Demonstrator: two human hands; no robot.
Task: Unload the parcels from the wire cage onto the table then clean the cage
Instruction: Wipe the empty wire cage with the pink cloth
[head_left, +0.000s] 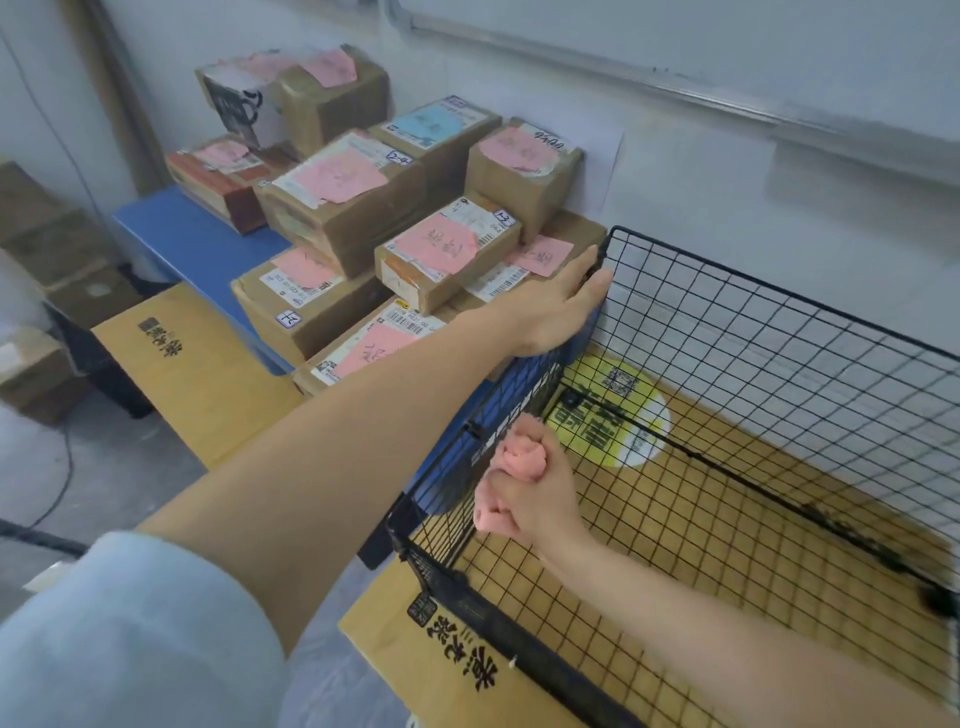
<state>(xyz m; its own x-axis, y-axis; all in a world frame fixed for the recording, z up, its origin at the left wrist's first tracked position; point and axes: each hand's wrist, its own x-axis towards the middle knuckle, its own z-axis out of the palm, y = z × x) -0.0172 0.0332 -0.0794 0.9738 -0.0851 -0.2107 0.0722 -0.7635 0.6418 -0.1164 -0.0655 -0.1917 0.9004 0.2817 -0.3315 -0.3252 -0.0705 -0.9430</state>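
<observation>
Cleaning looks to be the step in hand: the wire cage (727, 332) at right holds no parcels, and the parcels (363, 208) sit stacked on the blue table (182, 244) at left. The left hand (556, 306) grips the cage's far left corner. The right hand (535, 499) clenches a pink cloth (519, 452) at the left wall. Next, rubbing along the wires calls for firm bracing.

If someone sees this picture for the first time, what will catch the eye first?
Taped cardboard parcels with pink labels are stacked on the blue table at upper left. At right stands the black wire cage, with no parcels inside; the left hand holds its far corner and the right hand grips a pink cloth at its left wall.
</observation>
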